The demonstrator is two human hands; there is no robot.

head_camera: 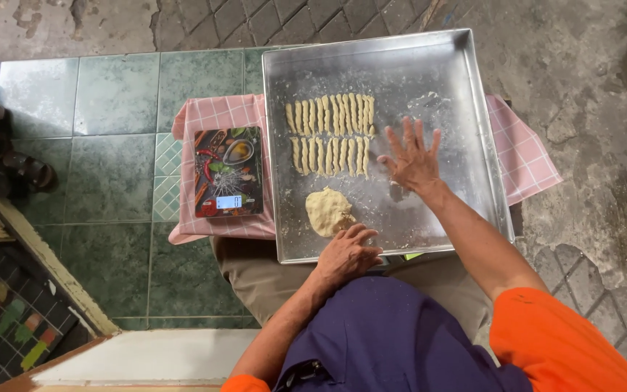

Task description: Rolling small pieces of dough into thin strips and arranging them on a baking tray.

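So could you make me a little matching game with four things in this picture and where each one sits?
Things:
1. dough lump
2. dough strips
3. kitchen scale
4. sandals

Places:
A. on the green floor tiles at the far left
B. in two rows at the tray's far end
C. on the pink checked cloth, left of the tray
D. near edge of the metal tray, by the left hand

Pairs: 1-D, 2-B, 3-C, 4-A

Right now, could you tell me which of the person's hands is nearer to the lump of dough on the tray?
Left. The left hand rests at the tray's near edge, right beside the lump of dough. The right hand is spread flat farther up the tray, beside the rows of dough strips.
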